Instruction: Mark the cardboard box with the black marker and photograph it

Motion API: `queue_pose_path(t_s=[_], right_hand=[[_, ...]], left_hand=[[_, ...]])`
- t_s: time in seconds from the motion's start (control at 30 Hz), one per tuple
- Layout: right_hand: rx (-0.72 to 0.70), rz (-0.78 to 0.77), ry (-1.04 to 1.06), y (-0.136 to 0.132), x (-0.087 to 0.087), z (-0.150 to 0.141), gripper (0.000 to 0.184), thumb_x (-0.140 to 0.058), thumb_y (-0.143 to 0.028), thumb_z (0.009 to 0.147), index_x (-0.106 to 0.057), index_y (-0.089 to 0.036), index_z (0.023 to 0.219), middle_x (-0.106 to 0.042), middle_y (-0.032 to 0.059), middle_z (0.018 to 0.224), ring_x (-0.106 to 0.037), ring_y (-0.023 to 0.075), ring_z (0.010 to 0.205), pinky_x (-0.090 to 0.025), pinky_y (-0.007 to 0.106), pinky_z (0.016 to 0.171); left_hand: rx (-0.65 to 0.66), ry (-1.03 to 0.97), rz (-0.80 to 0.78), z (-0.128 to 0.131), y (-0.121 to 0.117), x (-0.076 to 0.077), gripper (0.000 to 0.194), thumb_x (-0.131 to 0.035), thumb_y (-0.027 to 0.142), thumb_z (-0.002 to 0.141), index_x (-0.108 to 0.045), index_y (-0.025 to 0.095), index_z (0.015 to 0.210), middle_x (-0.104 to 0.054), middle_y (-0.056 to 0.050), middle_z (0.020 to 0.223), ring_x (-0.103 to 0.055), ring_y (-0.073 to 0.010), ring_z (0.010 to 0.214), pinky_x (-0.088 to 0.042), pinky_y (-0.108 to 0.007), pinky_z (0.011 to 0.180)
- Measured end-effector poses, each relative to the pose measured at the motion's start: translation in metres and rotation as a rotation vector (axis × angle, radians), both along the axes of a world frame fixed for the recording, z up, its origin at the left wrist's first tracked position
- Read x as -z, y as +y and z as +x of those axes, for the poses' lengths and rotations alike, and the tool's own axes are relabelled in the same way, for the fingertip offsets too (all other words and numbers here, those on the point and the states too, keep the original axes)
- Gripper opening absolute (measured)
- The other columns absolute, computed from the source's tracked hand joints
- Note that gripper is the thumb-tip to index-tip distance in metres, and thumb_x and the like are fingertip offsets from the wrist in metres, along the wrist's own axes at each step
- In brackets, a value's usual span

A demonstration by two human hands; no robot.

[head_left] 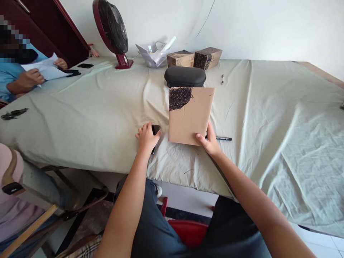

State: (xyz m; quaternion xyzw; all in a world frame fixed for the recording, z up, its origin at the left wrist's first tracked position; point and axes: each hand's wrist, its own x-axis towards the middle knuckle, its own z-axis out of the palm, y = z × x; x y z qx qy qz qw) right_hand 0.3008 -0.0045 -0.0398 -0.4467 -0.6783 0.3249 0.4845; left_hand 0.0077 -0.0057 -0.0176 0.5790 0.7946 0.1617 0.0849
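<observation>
My right hand (209, 141) grips the lower right corner of a brown cardboard piece (189, 116), thumb on its near face and fingers behind it. Black scribble fills its upper left corner; whether it is a flat sheet or one face of a box I cannot tell. To its left, my left hand (148, 137) is curled over a black phone (155, 129) at the table's near side, thumb and fingers on either side of it. A black pen (224, 138) lies just right of my right hand, its left end hidden.
Behind the cardboard sit a black zip case (185, 76) and two brown boxes, one scribbled (211, 57). A plastic basket with papers (156, 57) and a red fan (123, 61) stand farther left. At far left a person holds papers (49, 68). A small pen (222, 79) lies at right.
</observation>
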Motion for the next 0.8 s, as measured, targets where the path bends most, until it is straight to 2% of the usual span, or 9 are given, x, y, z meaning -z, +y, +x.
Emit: queue_pose_path(t_s=[0.13, 0.2, 0.27, 0.33, 0.4, 0.47, 0.53, 0.67, 0.8], right_hand=[[0.002, -0.001, 0.001, 0.0, -0.001, 0.0, 0.107, -0.064, -0.087, 0.085, -0.028, -0.036, 0.173, -0.04, 0.0079, 0.176, -0.041, 0.0464, 0.159, -0.023, 0.071, 0.132], [-0.016, 0.002, 0.022, 0.0, -0.002, 0.0, 0.103, -0.06, -0.086, 0.088, -0.03, -0.036, 0.172, -0.04, 0.0068, 0.177, -0.04, 0.0451, 0.16, -0.026, 0.068, 0.133], [-0.035, 0.008, 0.04, 0.0, -0.003, 0.001, 0.097, -0.056, -0.085, 0.091, -0.032, -0.036, 0.172, -0.042, 0.0049, 0.176, -0.039, 0.0434, 0.161, -0.027, 0.066, 0.133], [-0.045, 0.009, 0.047, -0.001, -0.004, 0.001, 0.093, -0.053, -0.084, 0.093, -0.033, -0.037, 0.171, -0.044, 0.0033, 0.175, -0.037, 0.0422, 0.162, -0.028, 0.065, 0.133], [-0.048, 0.001, 0.051, -0.003, -0.005, 0.0, 0.093, -0.051, -0.085, 0.093, -0.035, -0.036, 0.171, -0.046, 0.0031, 0.174, -0.037, 0.0416, 0.162, -0.029, 0.064, 0.134], [-0.05, -0.012, 0.069, -0.005, -0.006, 0.0, 0.094, -0.049, -0.087, 0.093, -0.037, -0.034, 0.17, -0.047, 0.0045, 0.173, -0.038, 0.0415, 0.162, -0.031, 0.061, 0.133], [-0.05, -0.015, 0.088, -0.006, -0.006, 0.0, 0.094, -0.047, -0.087, 0.093, -0.039, -0.032, 0.169, -0.05, 0.0065, 0.171, -0.041, 0.0419, 0.16, -0.034, 0.06, 0.132], [-0.065, 0.008, 0.116, -0.005, -0.005, 0.001, 0.092, -0.044, -0.088, 0.093, -0.047, -0.03, 0.164, -0.057, 0.0087, 0.164, -0.047, 0.0434, 0.155, -0.038, 0.063, 0.129], [-0.123, 0.014, 0.185, -0.005, -0.001, 0.002, 0.09, -0.04, -0.089, 0.094, -0.05, -0.031, 0.161, -0.06, 0.0093, 0.16, -0.049, 0.0417, 0.154, -0.042, 0.061, 0.128]], left_hand=[[-0.019, -0.012, 0.018, 0.004, 0.004, 0.003, 0.069, -0.064, 0.045, 0.094, -0.053, 0.018, 0.157, -0.049, -0.022, 0.167, -0.044, -0.0482, 0.152, -0.037, -0.069, 0.121], [0.022, -0.087, 0.128, 0.007, 0.005, 0.002, 0.062, -0.058, 0.044, 0.098, -0.055, 0.019, 0.154, -0.054, -0.021, 0.163, -0.045, -0.0437, 0.153, -0.034, -0.067, 0.125], [0.168, -0.263, 0.301, 0.012, 0.005, 0.002, 0.056, -0.046, 0.045, 0.104, -0.054, 0.02, 0.154, -0.058, -0.018, 0.16, -0.049, -0.0346, 0.153, -0.035, -0.056, 0.129], [0.369, -0.488, 0.427, 0.018, 0.004, 0.002, 0.061, -0.033, 0.053, 0.108, -0.05, 0.02, 0.157, -0.058, -0.016, 0.161, -0.053, -0.0273, 0.152, -0.041, -0.044, 0.127], [0.516, -0.661, 0.457, 0.026, 0.003, 0.003, 0.075, -0.025, 0.068, 0.106, -0.043, 0.021, 0.161, -0.054, -0.016, 0.165, -0.054, -0.0261, 0.152, -0.045, -0.039, 0.123], [0.58, -0.754, 0.455, 0.032, 0.003, 0.004, 0.088, -0.023, 0.081, 0.101, -0.038, 0.023, 0.165, -0.049, -0.017, 0.169, -0.053, -0.0278, 0.153, -0.046, -0.04, 0.124], [0.618, -0.825, 0.477, 0.037, 0.004, 0.007, 0.093, -0.026, 0.086, 0.097, -0.036, 0.025, 0.167, -0.045, -0.016, 0.172, -0.051, -0.0287, 0.155, -0.043, -0.041, 0.127], [0.67, -0.916, 0.539, 0.042, 0.006, 0.013, 0.088, -0.031, 0.086, 0.097, -0.034, 0.034, 0.168, -0.037, -0.01, 0.178, -0.038, -0.0289, 0.164, -0.035, -0.045, 0.133], [0.713, -1.037, 0.6, 0.044, 0.007, 0.02, 0.081, -0.034, 0.084, 0.098, -0.035, 0.043, 0.168, -0.03, -0.001, 0.181, -0.023, -0.0294, 0.17, -0.017, -0.05, 0.141]])
